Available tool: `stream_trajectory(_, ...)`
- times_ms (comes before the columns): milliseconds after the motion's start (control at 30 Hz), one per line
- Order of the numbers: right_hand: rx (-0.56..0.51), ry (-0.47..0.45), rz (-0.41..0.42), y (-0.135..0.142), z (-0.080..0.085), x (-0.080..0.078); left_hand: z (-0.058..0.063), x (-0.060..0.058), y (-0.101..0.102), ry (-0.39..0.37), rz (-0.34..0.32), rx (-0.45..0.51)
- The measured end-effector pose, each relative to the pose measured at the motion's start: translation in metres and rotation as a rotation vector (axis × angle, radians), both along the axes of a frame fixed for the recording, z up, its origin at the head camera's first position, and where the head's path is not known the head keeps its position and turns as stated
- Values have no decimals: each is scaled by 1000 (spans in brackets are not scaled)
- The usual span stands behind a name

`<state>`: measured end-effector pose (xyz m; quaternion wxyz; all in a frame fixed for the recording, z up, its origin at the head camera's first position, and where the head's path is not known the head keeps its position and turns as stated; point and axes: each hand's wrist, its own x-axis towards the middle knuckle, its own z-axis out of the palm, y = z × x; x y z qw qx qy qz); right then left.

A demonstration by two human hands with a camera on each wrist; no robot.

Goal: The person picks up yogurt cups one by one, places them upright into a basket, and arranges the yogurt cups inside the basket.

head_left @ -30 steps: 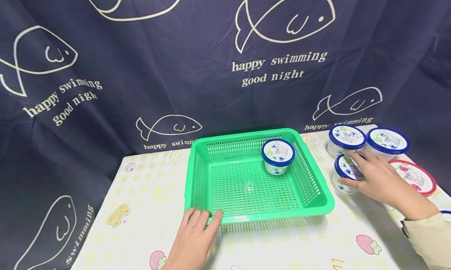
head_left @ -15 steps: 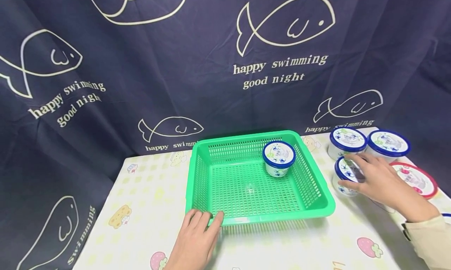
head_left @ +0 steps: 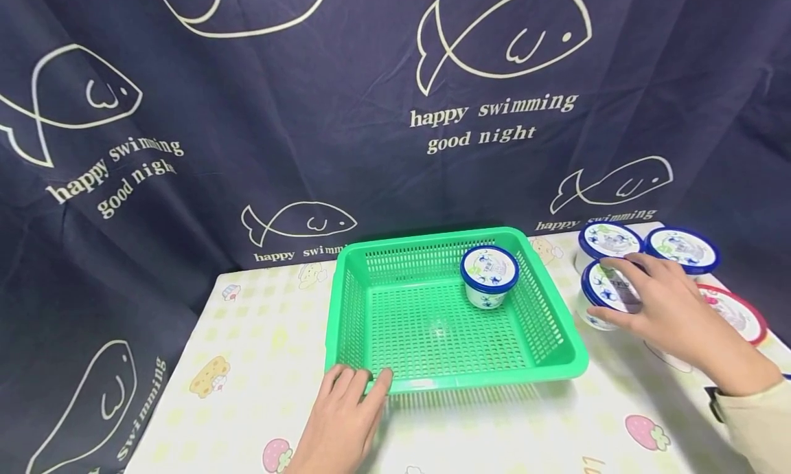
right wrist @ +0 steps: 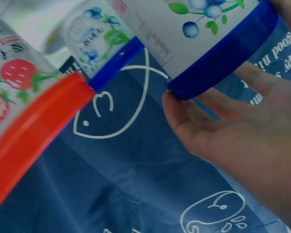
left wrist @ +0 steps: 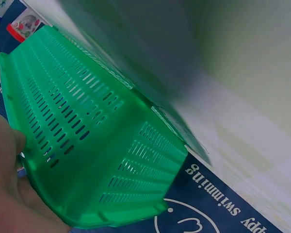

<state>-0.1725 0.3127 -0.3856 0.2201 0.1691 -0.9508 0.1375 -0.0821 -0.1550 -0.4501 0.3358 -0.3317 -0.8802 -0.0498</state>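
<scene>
Below, tablecloth (head_left: 494,433) before navy curtain (head_left: 371,151).

My head view looks forward and down over the bench (head_left: 247,391), far enough back to give me the whole green basket (head_left: 469,382), the left hand (head_left: 342,415), the right hand (head_left: 673,312) and the dark curtain (head_left: 371,130) beyond. My left wrist view sits low and close against the basket's outer wall, its picture tipped so the bench fills the upper right and curtain lettering shows below. My right wrist view, nearly upside down, faces the curtain from just beside the blue-lidded tub (head_left: 608,288) at the fingers. All three views share the red-lidded tub (head_left: 735,316), small in the left wrist's corner.
</scene>
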Motion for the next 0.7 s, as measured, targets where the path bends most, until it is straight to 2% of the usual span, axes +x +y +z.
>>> stream_trajectory(433, -25, 43, 22, -20, 31, 4, 0, 0, -1, 6, 0, -4)
stream_trajectory(700, -47, 132, 88, -37, 45, 6, 2, -1, 0, 4, 1, 1)
